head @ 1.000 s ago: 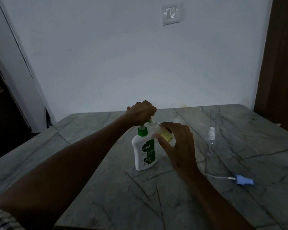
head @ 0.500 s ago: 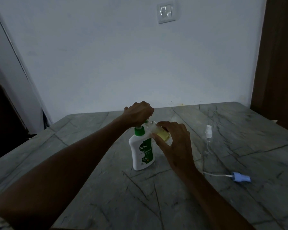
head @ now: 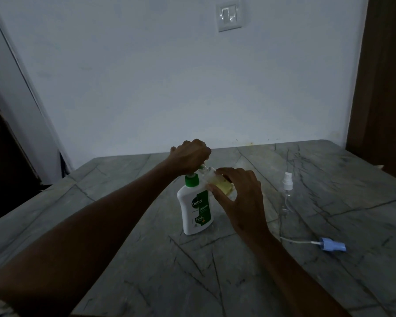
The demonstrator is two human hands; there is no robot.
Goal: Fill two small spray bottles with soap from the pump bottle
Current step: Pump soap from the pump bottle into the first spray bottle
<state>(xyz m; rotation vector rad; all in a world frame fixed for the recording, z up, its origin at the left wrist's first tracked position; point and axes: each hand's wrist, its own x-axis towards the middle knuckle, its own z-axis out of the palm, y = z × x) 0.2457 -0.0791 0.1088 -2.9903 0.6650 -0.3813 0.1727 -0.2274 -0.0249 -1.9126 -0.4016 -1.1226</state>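
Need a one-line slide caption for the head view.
Left hand presses the pump bottle head while right hand holds a small clear bottle under its nozzle.

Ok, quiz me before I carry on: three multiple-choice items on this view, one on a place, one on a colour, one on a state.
1. Where does the loose blue sprayer head with its white tube lie?
A. on the grey marble table, on the person's right
B. inside the white pump bottle
C. in the left hand

2. What colour is the collar of the white Dettol pump bottle?
A. red
B. green
C. black

3. What holds the small clear bottle with yellowish soap at the pump spout?
A. nothing, it lies flat on the table
B. the left hand
C. the right hand

Answers: 1 A, it rests on the table, right of the right forearm. 2 B, the collar below the left hand is green. 3 C, the right fingers curl round it while the left hand grips the pump top.
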